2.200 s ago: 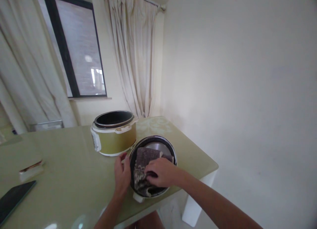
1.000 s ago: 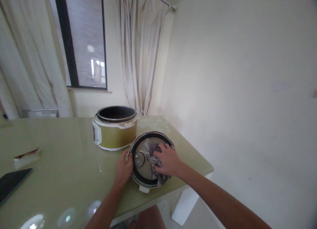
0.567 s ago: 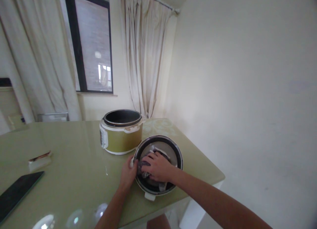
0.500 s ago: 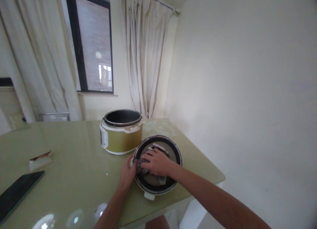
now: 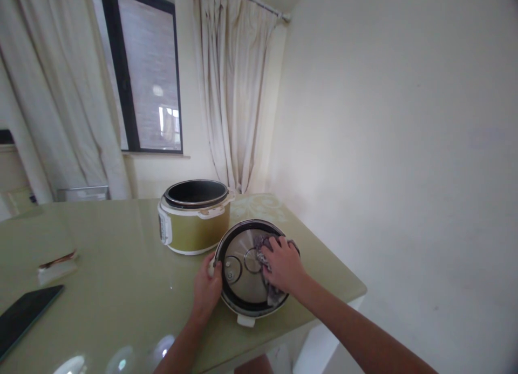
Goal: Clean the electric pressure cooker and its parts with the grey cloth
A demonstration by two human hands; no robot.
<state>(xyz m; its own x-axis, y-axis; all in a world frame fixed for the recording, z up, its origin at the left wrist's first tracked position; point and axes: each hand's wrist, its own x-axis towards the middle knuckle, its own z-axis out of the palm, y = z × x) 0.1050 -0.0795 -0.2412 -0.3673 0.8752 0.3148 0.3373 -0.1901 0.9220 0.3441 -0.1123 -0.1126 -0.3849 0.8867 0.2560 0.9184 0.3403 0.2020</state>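
Note:
A round cooker lid [image 5: 243,287] lies with its metal underside facing up near the table's front edge. My left hand [image 5: 207,287] grips the lid's left rim, thumb over the edge. Under my right hand [image 5: 283,263] is a bunched dark patterned cloth [image 5: 273,293], pressed against the right side of the lid's inner face. The fingers are bent over the cloth. Small round valve fittings [image 5: 231,270] show on the bare left part of the metal. Behind the lid stands the green and white electric cooker [image 5: 200,228], its dark inner pot uncovered.
The glossy green table [image 5: 121,282] has its right edge near a white wall [image 5: 396,174]. At the left lie a dark flat tablet-like object [image 5: 28,314] and a small whitish packet [image 5: 57,267]. Curtains [image 5: 238,93] and a window [image 5: 151,72] are behind.
My right hand has slid the cloth from the left and middle of the lid to its right side, baring the valve fittings. The left hand keeps its hold on the rim.

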